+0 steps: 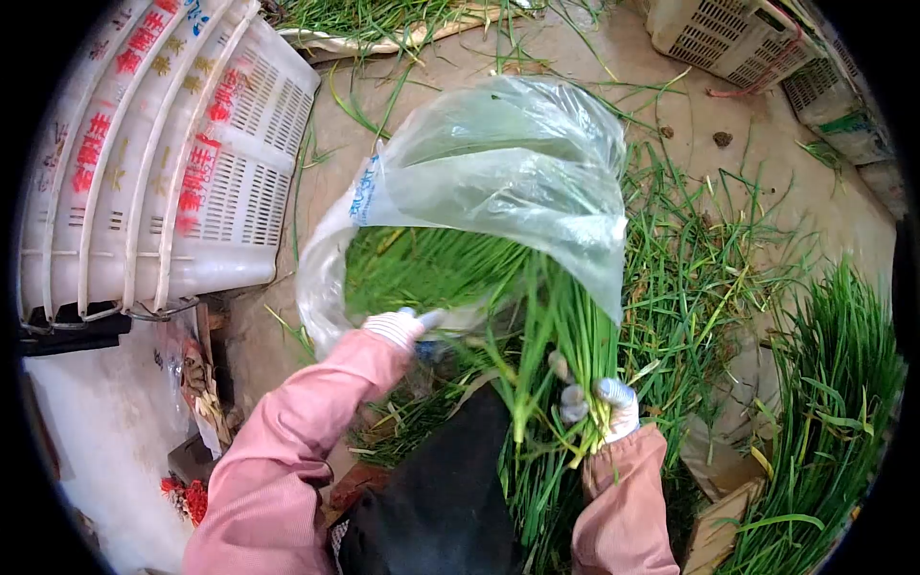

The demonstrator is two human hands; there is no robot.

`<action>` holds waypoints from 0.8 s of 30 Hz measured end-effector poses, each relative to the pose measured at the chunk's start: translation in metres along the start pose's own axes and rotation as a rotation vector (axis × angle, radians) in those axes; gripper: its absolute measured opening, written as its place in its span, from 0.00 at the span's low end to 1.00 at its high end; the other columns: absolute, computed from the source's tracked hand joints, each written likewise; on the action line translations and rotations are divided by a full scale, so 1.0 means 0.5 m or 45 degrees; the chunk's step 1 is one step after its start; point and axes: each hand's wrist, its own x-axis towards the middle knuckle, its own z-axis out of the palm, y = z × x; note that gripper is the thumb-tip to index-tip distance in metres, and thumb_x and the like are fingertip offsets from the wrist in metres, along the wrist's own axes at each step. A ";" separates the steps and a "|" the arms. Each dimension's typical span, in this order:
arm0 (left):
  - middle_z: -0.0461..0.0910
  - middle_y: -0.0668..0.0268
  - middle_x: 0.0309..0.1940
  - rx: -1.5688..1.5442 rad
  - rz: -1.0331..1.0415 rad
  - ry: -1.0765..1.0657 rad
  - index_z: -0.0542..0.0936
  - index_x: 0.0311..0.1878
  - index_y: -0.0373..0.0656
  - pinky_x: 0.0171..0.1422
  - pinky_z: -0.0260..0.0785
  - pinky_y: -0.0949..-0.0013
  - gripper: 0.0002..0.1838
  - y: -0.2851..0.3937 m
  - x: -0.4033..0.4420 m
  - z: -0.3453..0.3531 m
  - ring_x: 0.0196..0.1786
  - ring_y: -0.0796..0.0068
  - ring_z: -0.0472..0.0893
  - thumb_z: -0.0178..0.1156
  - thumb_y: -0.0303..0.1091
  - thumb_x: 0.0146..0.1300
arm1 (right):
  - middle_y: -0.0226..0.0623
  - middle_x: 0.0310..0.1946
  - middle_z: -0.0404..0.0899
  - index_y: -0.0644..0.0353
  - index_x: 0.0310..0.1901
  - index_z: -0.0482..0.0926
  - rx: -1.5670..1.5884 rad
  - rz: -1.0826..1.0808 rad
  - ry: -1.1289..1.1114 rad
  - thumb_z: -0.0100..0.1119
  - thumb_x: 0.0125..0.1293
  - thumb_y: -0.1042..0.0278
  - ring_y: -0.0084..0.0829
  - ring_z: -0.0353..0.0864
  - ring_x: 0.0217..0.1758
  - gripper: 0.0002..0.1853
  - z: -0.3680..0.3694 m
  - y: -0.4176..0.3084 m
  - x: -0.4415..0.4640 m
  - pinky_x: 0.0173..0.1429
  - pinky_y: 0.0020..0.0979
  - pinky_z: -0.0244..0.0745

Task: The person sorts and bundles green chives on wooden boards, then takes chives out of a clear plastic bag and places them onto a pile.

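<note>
A clear plastic bag point(498, 192) with blue print lies open on the floor, and long green stalks point(422, 273) fill its mouth. My left hand point(407, 326), in a white glove, is at the bag's lower left rim; its fingers are partly blurred against the plastic. Lower right of the bag, my right hand point(613, 407), gloved with grey fingertips, is closed round the pale root ends of a bunch of green stalks point(575, 335). The tops of that bunch reach up to the bag's opening.
Stacked white crates point(220, 163) with red writing stand at the upper left. More crates point(728, 43) are at the upper right. Loose stalks point(690, 259) litter the floor right of the bag. A thick pile of stalks point(824, 402) lies at the far right, beside a wooden board point(721, 527).
</note>
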 end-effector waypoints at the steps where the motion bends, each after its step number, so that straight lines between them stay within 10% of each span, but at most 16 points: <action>1: 0.71 0.45 0.53 0.009 -0.091 -0.114 0.59 0.67 0.64 0.58 0.66 0.55 0.33 -0.017 -0.004 -0.016 0.57 0.52 0.73 0.53 0.30 0.57 | 0.48 0.54 0.71 0.62 0.63 0.59 -0.026 0.011 0.015 0.66 0.50 0.75 0.31 0.80 0.34 0.38 -0.001 0.006 -0.017 0.33 0.28 0.74; 4: 0.70 0.50 0.55 0.138 -0.255 -0.349 0.62 0.65 0.57 0.61 0.65 0.57 0.40 -0.044 -0.031 -0.018 0.60 0.50 0.69 0.66 0.38 0.46 | 0.54 0.57 0.68 0.60 0.65 0.56 -0.049 0.028 0.081 0.64 0.51 0.78 0.35 0.81 0.35 0.39 -0.032 0.030 -0.066 0.35 0.33 0.76; 9: 0.75 0.55 0.47 -0.155 0.362 0.678 0.70 0.55 0.39 0.53 0.70 0.60 0.30 0.109 -0.082 -0.029 0.47 0.56 0.76 0.65 0.34 0.46 | 0.51 0.59 0.68 0.61 0.65 0.58 0.041 0.027 0.115 0.62 0.53 0.77 0.36 0.80 0.40 0.36 -0.059 0.048 -0.043 0.41 0.35 0.77; 13: 0.74 0.52 0.48 -1.806 -0.026 0.585 0.67 0.57 0.37 0.53 0.70 0.61 0.29 0.219 -0.060 0.060 0.50 0.62 0.75 0.66 0.36 0.54 | 0.51 0.62 0.65 0.57 0.66 0.57 -0.035 0.016 0.125 0.62 0.53 0.76 0.38 0.78 0.41 0.38 -0.056 0.042 -0.038 0.42 0.37 0.73; 16: 0.73 0.49 0.49 -1.810 -0.208 0.424 0.63 0.59 0.36 0.52 0.70 0.61 0.37 0.240 -0.020 0.101 0.52 0.61 0.74 0.69 0.43 0.52 | 0.50 0.60 0.67 0.58 0.66 0.58 -0.045 -0.031 0.173 0.62 0.54 0.76 0.36 0.78 0.40 0.37 -0.057 0.038 -0.043 0.41 0.36 0.75; 18: 0.75 0.53 0.48 -1.868 -0.408 -0.155 0.64 0.59 0.39 0.43 0.72 0.65 0.43 0.289 -0.024 0.049 0.44 0.63 0.78 0.69 0.56 0.47 | 0.48 0.55 0.73 0.62 0.63 0.61 -0.124 -0.071 0.218 0.62 0.53 0.76 0.35 0.81 0.38 0.34 -0.040 0.040 -0.037 0.39 0.35 0.77; 21: 0.80 0.63 0.33 -1.933 -0.280 -0.527 0.72 0.54 0.44 0.18 0.64 0.72 0.27 0.262 0.049 0.098 0.21 0.75 0.75 0.66 0.40 0.50 | 0.48 0.53 0.74 0.62 0.61 0.63 -0.300 -0.110 0.317 0.63 0.52 0.75 0.35 0.81 0.38 0.33 -0.027 0.041 -0.036 0.39 0.35 0.80; 24: 0.80 0.67 0.28 -2.018 -0.228 -0.520 0.79 0.46 0.45 0.19 0.62 0.78 0.16 0.280 -0.012 0.013 0.18 0.81 0.72 0.62 0.32 0.52 | 0.47 0.50 0.75 0.64 0.60 0.64 -0.385 -0.137 0.325 0.63 0.52 0.75 0.34 0.81 0.39 0.32 -0.037 0.021 -0.047 0.41 0.35 0.80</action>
